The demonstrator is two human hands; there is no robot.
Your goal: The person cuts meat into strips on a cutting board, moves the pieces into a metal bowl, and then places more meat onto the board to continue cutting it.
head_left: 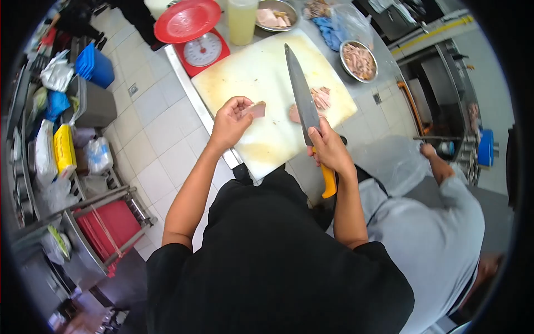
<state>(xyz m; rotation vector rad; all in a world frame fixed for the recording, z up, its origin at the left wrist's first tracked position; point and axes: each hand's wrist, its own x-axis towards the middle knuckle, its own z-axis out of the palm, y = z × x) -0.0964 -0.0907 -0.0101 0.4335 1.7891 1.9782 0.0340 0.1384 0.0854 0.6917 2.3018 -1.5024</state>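
Observation:
My left hand [229, 123] pinches a small pale pink slice of meat [256, 109] above the left part of the white cutting board [261, 69]. In my right hand [332, 147] is a large chef's knife [301, 83] with a yellow handle, its blade pointing away from me and its fingers closed where blade and handle meet. Cut strips of meat [321, 98] lie on the board to the right of the blade, which hides part of them.
A red kitchen scale [203, 51], a container of yellowish liquid [242, 22], a metal bowl of meat chunks [276, 16] and a bowl of meat strips [359, 61] stand around the board. At right, a person in grey [428, 222] works close beside me. Shelves [125, 200] are left.

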